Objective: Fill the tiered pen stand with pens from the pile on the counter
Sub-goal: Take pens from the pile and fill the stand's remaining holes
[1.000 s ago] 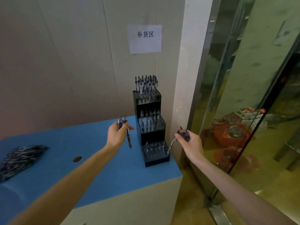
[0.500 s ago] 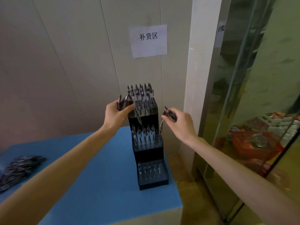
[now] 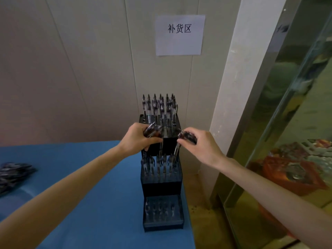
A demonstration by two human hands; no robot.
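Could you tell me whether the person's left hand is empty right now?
No, the left hand grips a bundle of pens beside the pen stand.

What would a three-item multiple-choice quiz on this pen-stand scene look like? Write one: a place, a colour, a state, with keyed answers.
1. Where does the pile of pens lie?
A. At the counter's left edge
B. On the stand's bottom tier
C. On the floor

2. What colour is the counter top?
A. Green
B. Blue
C. White

3. What is the left hand doing?
A. Resting flat on the counter
B. Hanging empty
C. Gripping a bunch of pens

Answers:
1 A: the dark heap sits far left, away from the black tiered pen stand.
2 B: the surface around the stand is blue.
3 C: its fingers curl round several pens before the top tier; the right hand also holds pens.
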